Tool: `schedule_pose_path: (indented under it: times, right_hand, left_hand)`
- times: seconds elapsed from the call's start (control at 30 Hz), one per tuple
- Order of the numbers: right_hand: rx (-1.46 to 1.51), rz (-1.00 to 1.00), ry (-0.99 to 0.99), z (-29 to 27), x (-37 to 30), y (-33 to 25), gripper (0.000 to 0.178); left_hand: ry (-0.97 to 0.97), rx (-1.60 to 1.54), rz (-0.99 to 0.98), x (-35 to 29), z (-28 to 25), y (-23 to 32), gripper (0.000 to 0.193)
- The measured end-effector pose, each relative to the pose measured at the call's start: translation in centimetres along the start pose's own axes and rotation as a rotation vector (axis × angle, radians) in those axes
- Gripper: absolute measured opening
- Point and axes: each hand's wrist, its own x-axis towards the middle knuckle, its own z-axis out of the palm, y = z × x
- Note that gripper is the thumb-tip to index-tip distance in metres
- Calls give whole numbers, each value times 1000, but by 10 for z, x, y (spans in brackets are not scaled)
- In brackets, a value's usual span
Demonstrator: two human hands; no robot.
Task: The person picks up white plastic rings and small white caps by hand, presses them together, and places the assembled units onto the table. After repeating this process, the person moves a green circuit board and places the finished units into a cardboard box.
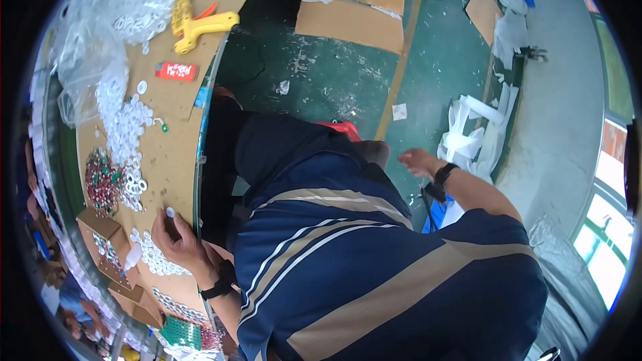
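My left hand (179, 242) is over the cardboard-covered table, its fingertips closed on a small white disc (170, 212). Beside that hand are a spread of small white discs (155, 254) and a little white bottle-like piece (134, 256). A heap of red and green small parts (103, 180) lies farther up the table, next to white rings (135, 184). My right hand (420, 160) hangs out over the floor on the other side of my body. Its fingers are loosely apart and nothing shows in them.
A yellow glue gun (204, 27) and a red packet (176, 71) lie near the table edge. Plastic bags (87, 60) and a pile of white discs (124, 127) stretch along the far side. Open cardboard boxes (100, 222) and a green tray (182, 331) stand nearer. Flattened cardboard (351, 20) covers floor.
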Motion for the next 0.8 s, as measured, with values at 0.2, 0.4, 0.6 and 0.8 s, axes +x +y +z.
schedule_pose_path:
  times: [0.2, 0.4, 0.6, 0.8]
  right_hand:
    - [555, 299, -307, 89, -41, 32, 58]
    - [661, 234, -488, 106, -38, 37, 59]
    - [597, 172, -583, 100, -53, 21, 53]
    - [852, 225, -619, 91, -95, -1, 41]
  left_hand:
    - [-18, 24, 1, -4, -2, -8, 35]
    - [-9, -49, -52, -3, 0, -21, 39]
    - [28, -56, -23, -3, 2, -22, 39]
    - [5, -23, -37, -4, 0, -19, 38]
